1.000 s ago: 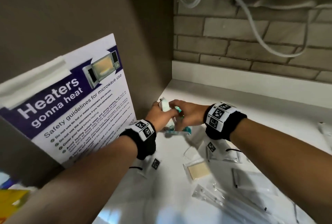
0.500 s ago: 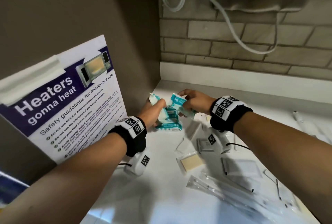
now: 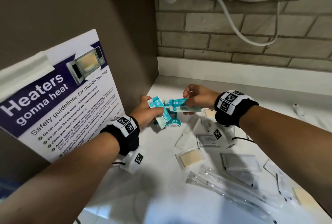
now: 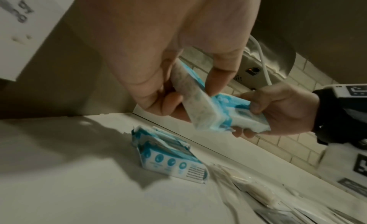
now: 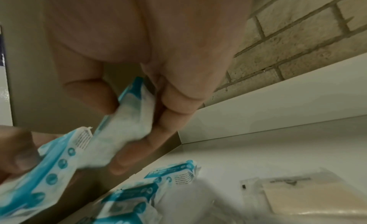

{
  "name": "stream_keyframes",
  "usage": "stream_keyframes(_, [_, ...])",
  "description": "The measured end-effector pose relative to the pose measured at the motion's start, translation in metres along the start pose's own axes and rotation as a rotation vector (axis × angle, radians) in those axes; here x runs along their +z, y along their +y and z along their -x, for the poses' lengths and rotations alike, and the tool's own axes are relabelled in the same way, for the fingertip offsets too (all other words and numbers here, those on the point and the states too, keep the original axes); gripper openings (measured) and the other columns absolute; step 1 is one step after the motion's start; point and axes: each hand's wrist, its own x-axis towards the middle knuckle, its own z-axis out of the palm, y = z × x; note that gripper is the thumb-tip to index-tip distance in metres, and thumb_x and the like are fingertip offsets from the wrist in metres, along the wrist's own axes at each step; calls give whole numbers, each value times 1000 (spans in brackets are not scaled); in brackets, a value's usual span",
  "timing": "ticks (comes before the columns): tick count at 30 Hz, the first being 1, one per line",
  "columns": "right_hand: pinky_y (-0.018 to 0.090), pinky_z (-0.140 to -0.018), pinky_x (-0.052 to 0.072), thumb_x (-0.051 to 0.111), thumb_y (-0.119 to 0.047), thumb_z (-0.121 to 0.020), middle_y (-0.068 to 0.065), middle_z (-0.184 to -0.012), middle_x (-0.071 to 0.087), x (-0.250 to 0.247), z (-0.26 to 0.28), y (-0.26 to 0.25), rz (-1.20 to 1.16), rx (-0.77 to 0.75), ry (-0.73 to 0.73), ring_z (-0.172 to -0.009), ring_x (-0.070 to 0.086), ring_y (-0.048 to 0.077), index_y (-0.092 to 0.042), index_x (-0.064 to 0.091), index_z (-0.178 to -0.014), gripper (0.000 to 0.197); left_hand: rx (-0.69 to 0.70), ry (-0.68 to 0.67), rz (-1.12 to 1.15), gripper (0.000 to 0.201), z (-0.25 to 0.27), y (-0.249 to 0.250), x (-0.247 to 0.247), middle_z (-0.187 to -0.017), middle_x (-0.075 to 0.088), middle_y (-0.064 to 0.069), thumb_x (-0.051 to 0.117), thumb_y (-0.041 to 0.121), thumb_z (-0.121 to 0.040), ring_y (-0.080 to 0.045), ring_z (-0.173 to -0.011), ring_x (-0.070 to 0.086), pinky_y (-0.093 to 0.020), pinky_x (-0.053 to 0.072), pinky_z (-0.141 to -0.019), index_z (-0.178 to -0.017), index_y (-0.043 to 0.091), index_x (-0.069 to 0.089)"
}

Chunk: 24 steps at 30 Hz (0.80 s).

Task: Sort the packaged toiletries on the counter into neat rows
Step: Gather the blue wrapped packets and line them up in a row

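Observation:
Both hands hover above the white counter (image 3: 161,196) in its back left corner, each holding a teal-and-white packet. My left hand (image 3: 146,111) pinches one packet (image 3: 158,111) between thumb and fingers (image 4: 220,76). My right hand (image 3: 195,96) grips another packet (image 3: 181,105) (image 5: 127,130). The two packets touch end to end. Below them a small stack of the same teal packets (image 4: 170,158) (image 5: 143,196) lies on the counter.
Clear sachets with beige soap bars (image 3: 190,159), grey-labelled sachets (image 3: 240,163) and long clear packets (image 3: 224,187) lie scattered to the right. A microwave safety poster (image 3: 59,101) leans on the brown side panel at left. Behind stand a brick wall (image 3: 233,31) and a white cable (image 3: 231,17).
Both hands have lifted off the stack and drawn slightly apart. Each now holds a separate teal packet, where a second ago they were closed together over the pile.

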Motion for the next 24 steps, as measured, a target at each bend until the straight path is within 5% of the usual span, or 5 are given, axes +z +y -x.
stream_keyframes(4, [21, -53, 48, 66, 6, -80, 1, -72, 65, -2, 1, 1, 277, -70, -56, -61, 62, 12, -12, 57, -85, 20, 40, 47, -6, 41, -3, -3, -10, -101, 71, -14, 67, -4, -79, -21, -79, 70, -28, 56, -64, -115, 6, 50])
stream_keyframes(7, [15, -53, 42, 71, -1, -79, -7, -64, 64, 5, 2, -1, 352, -42, -152, -58, 55, 5, -13, 68, -88, 15, 67, 46, 5, 33, -4, -1, -14, -97, 72, -12, 68, -4, -81, -18, -71, 71, -26, 56, -59, -112, 6, 62])
stream_keyframes(13, [23, -67, 53, 69, -11, -84, 4, -88, 64, 41, 0, 3, 399, 20, -337, -75, 60, 14, -13, 67, -104, 19, 94, 32, -35, 27, -5, 11, -16, -104, 73, -12, 53, 8, -89, -26, -89, 68, -37, 52, -85, -107, 20, 70])
stream_keyframes(16, [23, -57, 45, 77, -18, -79, 1, -81, 60, 62, -4, 8, 537, -29, -358, -69, 54, 16, -18, 58, -97, 27, 129, 124, -50, 26, -8, 16, -18, -105, 67, -13, 59, 7, -87, -25, -87, 65, -37, 52, -82, -109, 19, 59])
stream_keyframes(24, [24, -77, 47, 80, -36, -74, -12, -82, 69, 70, 2, 12, 753, -29, -269, -78, 60, 8, -27, 68, -80, 16, 112, 88, -266, 16, -9, 13, -17, -94, 71, -8, 62, 8, -84, -20, -79, 64, -28, 51, -76, -92, 20, 70])
